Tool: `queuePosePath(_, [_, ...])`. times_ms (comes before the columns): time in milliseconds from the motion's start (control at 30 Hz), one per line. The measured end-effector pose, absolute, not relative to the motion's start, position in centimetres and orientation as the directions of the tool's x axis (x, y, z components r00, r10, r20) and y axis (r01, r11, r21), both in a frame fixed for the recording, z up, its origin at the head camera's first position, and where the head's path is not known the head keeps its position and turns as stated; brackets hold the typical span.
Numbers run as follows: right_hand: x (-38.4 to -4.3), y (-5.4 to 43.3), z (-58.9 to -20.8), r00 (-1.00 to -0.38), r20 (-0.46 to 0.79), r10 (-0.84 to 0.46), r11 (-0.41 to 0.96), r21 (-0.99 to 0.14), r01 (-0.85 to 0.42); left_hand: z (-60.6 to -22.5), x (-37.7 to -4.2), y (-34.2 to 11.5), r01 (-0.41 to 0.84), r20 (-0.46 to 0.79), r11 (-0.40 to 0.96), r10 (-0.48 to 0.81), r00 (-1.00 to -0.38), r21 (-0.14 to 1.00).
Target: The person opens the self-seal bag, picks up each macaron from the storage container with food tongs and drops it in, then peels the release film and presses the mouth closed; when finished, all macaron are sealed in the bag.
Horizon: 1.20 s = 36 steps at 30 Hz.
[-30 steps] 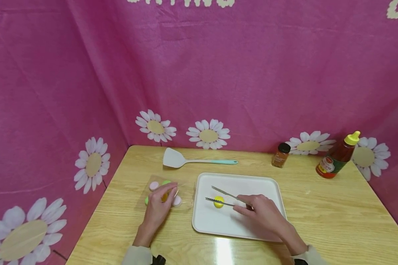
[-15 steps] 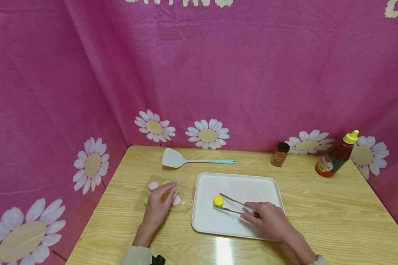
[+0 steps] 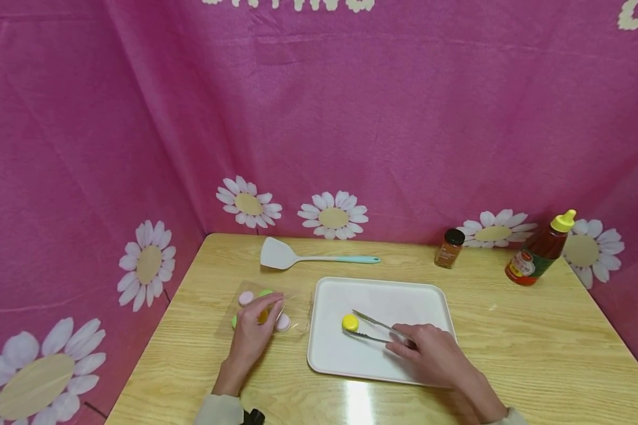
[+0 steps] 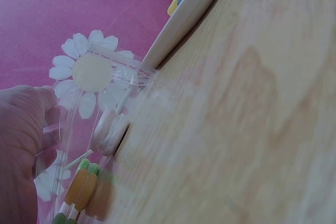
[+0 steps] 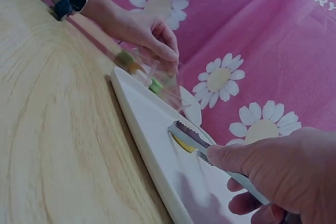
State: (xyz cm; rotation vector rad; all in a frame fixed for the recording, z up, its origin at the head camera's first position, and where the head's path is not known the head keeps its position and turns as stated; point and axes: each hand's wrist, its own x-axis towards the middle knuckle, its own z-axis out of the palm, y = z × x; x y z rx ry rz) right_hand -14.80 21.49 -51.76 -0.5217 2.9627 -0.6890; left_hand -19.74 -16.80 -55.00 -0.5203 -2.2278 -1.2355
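My left hand [image 3: 252,336]: pinches the clear bag [image 4: 121,66], seemingly to steady it. Yellow macaron [image 3: 350,322]: lies on the white tray [image 3: 404,298], between parted tong tips. My right hand [image 3: 430,351]: grips the tongs [image 3: 365,337], arms spread, presumably to straddle it.

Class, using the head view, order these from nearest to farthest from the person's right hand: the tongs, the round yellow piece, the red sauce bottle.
1. Tongs: gripped in the right hand.
2. Round yellow piece: left of it, by the tongs' tips.
3. Red sauce bottle: farthest, at back right.
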Motion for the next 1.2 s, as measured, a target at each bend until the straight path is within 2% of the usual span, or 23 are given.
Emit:
queuePosePath(100, [-14.6, 21.5, -51.7, -0.937, 0.013, -0.349, 0.839, -0.441, -0.319, -55.0, -19.8, -16.9, 0.549, 0.601, 0.505, 0.074, -0.796, 0.666])
queuePosePath(367, [-14.1, 21.4, -52.4, -0.924, 0.04, -0.379, 0.845, -0.393, -0.364, -55.0, -19.7, -17.0, 0.553, 0.613, 0.525, 0.074, -0.787, 0.647])
queuePosePath(600, [-13.9, 21.3, -52.3, -0.932, 0.022, -0.362, 0.869, -0.355, -0.346, -55.1, -19.6, -17.0, 0.559, 0.617, 0.519, 0.076, -0.783, 0.646])
queuePosePath(767, [-13.8, 21.3, -52.2, -0.917, 0.053, -0.396, 0.858, -0.335, -0.39, -55.2, -19.7, -17.1, 0.556, 0.611, 0.514, 0.074, -0.788, 0.653])
queuePosePath(1000, [-14.0, 20.9, -52.3, -0.892, 0.129, -0.433, 0.81, -0.378, -0.447, -55.1, -19.7, -17.0, 0.543, 0.602, 0.521, 0.069, -0.796, 0.658])
queuePosePath(1200, [-15.0, 18.9, -52.2, -0.882, 0.138, -0.451, 0.776, -0.427, -0.464, -55.0, -19.6, -16.9, 0.551, 0.612, 0.518, 0.065, -0.789, 0.655])
